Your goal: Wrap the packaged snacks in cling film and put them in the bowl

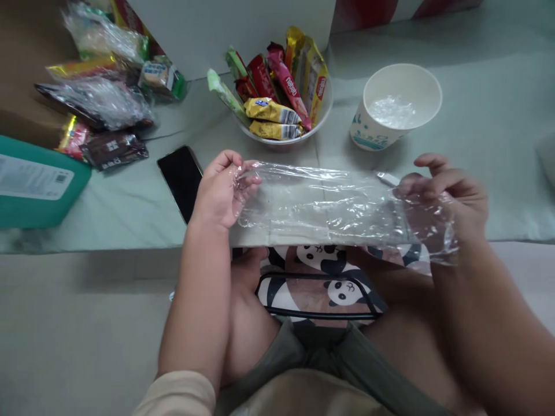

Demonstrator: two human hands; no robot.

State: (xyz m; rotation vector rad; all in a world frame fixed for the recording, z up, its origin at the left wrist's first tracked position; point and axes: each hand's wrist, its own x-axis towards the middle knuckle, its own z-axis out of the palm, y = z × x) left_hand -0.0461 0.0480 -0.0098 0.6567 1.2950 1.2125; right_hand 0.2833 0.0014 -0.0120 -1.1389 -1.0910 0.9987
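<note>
A thin, crinkled piece of clear plastic film (323, 199) is stretched sideways between my two hands, above the front edge of the table; whether it is a bag or a single sheet I cannot tell. My left hand (223, 188) pinches its left end with thumb and fingers. At the other end my right hand (455, 193) grips it, with loose film hanging over the palm and wrist. A small white piece (387, 178) shows beside the right fingertips. Just beyond the film stands a paper cup (375, 136) with crumpled clear plastic (392, 111) inside.
Behind the film, a white bowl (323, 118) holds several wrapped snacks (288, 84). A black phone (180, 179) lies beside my left hand. More packaged snacks (104, 101) are piled at the back left, near a green container (39, 185). Below the edge is a panda-print surface (342, 292).
</note>
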